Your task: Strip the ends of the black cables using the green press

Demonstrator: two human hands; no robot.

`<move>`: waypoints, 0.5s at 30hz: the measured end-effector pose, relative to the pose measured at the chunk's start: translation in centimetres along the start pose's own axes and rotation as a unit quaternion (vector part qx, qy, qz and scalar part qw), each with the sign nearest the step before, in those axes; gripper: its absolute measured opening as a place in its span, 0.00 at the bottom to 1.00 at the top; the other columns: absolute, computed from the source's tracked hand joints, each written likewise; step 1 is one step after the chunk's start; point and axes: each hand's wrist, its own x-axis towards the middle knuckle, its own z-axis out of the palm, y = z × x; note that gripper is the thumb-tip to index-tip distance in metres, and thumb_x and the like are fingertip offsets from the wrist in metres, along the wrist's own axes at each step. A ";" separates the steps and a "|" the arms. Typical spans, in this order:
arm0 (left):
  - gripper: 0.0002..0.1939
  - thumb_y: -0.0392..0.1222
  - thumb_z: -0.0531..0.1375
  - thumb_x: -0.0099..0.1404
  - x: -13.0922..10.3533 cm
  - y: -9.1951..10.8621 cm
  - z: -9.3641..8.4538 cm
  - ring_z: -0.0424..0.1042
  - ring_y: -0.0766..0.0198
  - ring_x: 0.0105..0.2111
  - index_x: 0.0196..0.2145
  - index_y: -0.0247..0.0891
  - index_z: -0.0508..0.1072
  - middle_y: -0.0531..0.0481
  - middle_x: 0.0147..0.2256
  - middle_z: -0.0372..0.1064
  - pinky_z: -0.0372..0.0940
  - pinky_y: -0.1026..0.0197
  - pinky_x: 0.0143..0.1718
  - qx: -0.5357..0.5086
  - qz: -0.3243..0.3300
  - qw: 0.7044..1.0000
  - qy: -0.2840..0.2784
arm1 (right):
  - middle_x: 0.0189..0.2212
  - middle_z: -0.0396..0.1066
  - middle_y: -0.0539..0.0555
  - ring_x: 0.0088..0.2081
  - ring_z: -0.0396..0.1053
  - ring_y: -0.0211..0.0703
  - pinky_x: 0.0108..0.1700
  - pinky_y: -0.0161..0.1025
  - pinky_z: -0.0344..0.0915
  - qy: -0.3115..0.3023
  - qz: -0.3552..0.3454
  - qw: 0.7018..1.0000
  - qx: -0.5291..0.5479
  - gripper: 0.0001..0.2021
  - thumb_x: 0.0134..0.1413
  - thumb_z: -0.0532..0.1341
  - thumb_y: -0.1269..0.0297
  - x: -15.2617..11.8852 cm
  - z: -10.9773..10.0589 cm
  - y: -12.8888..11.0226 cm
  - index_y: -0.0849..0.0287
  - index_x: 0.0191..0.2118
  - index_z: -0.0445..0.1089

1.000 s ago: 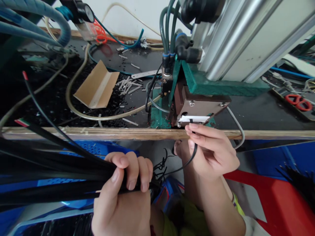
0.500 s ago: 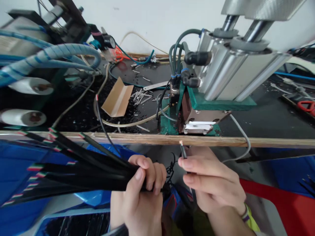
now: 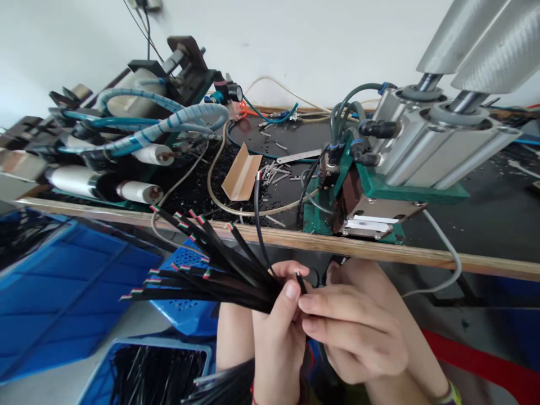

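Note:
My left hand (image 3: 276, 337) is wrapped round a bundle of black cables (image 3: 228, 270), which fan out to the left. Their cut ends show short red, white and green wire tips. One cable (image 3: 257, 225) of the bundle stands apart, curving upward over the bench edge. Between thumb and fingers, my right hand (image 3: 358, 332) pinches a single black cable (image 3: 302, 285). That cable's tip points up, right beside my left thumb and index finger. The lower part of the single cable is hidden by my right hand.
A pneumatic machine (image 3: 417, 140) with silver cylinders stands at the bench edge (image 3: 270, 236). Another machine with white rollers (image 3: 76, 180) is on the left. Folded cardboard (image 3: 242, 174) and scraps (image 3: 274, 171) lie between them. Below is a blue bin (image 3: 206, 351) of cables.
My right hand has brought the single cable left, up against my left hand and the bundle. The camera view has turned left, showing more of the roller machine.

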 end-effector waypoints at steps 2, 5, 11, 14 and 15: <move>0.19 0.57 0.80 0.61 0.1 0.3 0.0 0.69 0.65 0.27 0.37 0.41 0.85 0.49 0.31 0.73 0.67 0.65 0.28 0.012 -0.011 1.000 0.009 | 0.46 0.88 0.58 0.51 0.87 0.40 0.58 0.36 0.86 0.021 -0.003 1.000 0.013 0.11 0.73 0.61 0.78 0.2 0.6 -0.1 0.64 0.47 0.82; 0.17 0.54 0.78 0.63 0.4 0.8 -0.5 0.68 0.64 0.26 0.37 0.40 0.82 0.50 0.29 0.71 0.65 0.64 0.26 0.018 -0.038 0.999 -0.012 | 0.46 0.88 0.58 0.52 0.87 0.42 0.56 0.38 0.87 0.051 0.026 0.997 0.045 0.13 0.76 0.58 0.76 0.2 1.4 -0.4 0.62 0.49 0.82; 0.15 0.48 0.77 0.63 1.8 0.5 -1.4 0.59 0.68 0.20 0.34 0.40 0.77 0.59 0.21 0.58 0.61 0.65 0.22 0.053 -0.023 0.998 0.016 | 0.45 0.85 0.56 0.37 0.81 0.39 0.41 0.36 0.80 0.086 0.205 0.965 0.141 0.12 0.76 0.61 0.59 1.6 1.2 -0.7 0.55 0.48 0.83; 0.15 0.47 0.77 0.62 2.3 0.2 -1.3 0.57 0.69 0.17 0.34 0.41 0.76 0.61 0.20 0.57 0.64 0.65 0.23 0.055 0.008 0.998 0.002 | 0.28 0.72 0.47 0.27 0.66 0.35 0.30 0.34 0.63 0.016 0.317 0.942 0.109 0.10 0.62 0.70 0.53 2.6 0.0 -1.1 0.55 0.40 0.81; 0.15 0.46 0.77 0.62 2.4 0.1 -1.3 0.58 0.69 0.17 0.35 0.41 0.76 0.61 0.20 0.57 0.64 0.65 0.22 0.063 0.009 0.998 0.002 | 0.24 0.66 0.44 0.25 0.62 0.33 0.28 0.34 0.58 -0.021 0.342 0.933 0.109 0.09 0.61 0.70 0.56 2.8 -0.5 -1.4 0.54 0.35 0.79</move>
